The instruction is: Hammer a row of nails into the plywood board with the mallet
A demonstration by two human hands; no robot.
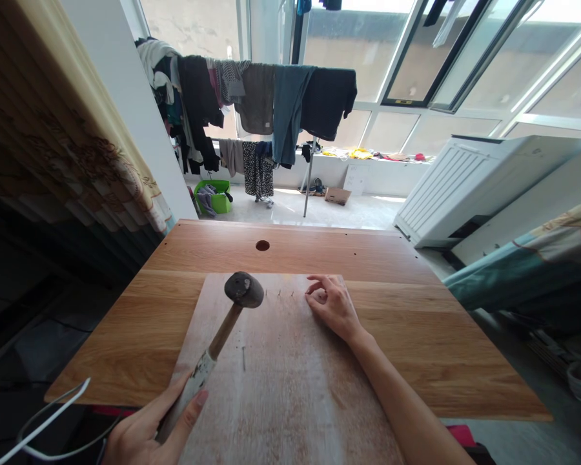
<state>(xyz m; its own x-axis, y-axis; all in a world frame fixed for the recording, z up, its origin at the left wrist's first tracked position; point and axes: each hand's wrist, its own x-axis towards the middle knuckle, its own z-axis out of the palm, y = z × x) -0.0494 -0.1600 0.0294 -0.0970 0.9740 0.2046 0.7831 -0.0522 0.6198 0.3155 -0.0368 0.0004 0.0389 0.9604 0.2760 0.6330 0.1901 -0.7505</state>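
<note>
A mallet [243, 290] with a dark rubber head and a wooden handle is in my left hand [157, 423], fingers wrapped round the white grip. Its head hangs over the far left part of a worn board [290, 400]. Several small nails [279, 293] stand in a row near the board's far edge. To the right of that row, my right hand [333, 307] has its thumb and index finger pinched together at the board; what they hold is too small to make out. A loose nail [244, 358] lies on the board, right of the mallet handle.
The board lies on a wooden table [416, 336] with a round hole near its far edge. Beyond are a clothes rack [310, 177], a green basket [221, 205] and a white appliance [450, 181]. A white cable [53, 420] curls at lower left.
</note>
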